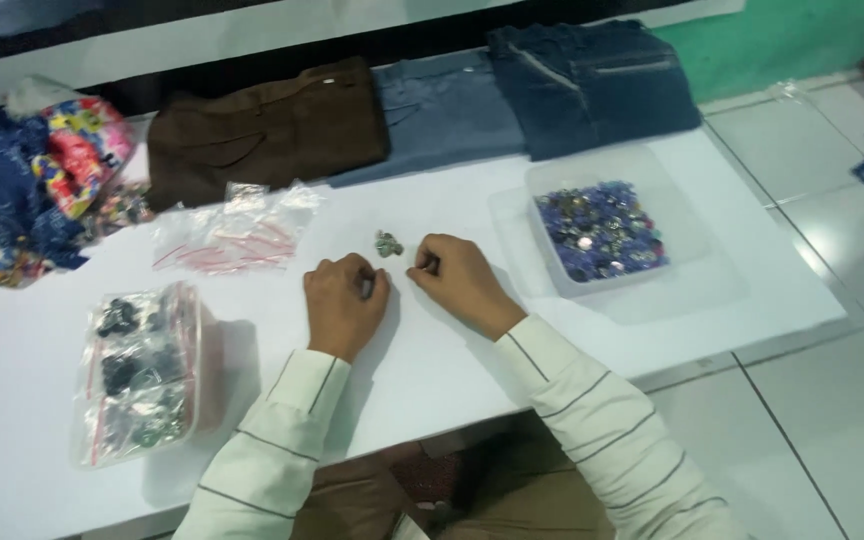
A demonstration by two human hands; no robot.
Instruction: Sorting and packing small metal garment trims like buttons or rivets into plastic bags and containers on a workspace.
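Observation:
Both of my hands rest on the white table, fingers curled, in striped white sleeves. My left hand is closed, and whether anything is inside it I cannot tell. My right hand pinches something small at its fingertips, too small to make out. A small pile of dark buttons lies on the table just beyond and between both hands.
A clear plastic tub of blue and silver buttons stands to the right. A stack of small empty bags lies at the back left, bags filled with dark buttons at the front left. Folded brown, grey-blue and dark denim trousers line the far edge; colourful cloth sits far left.

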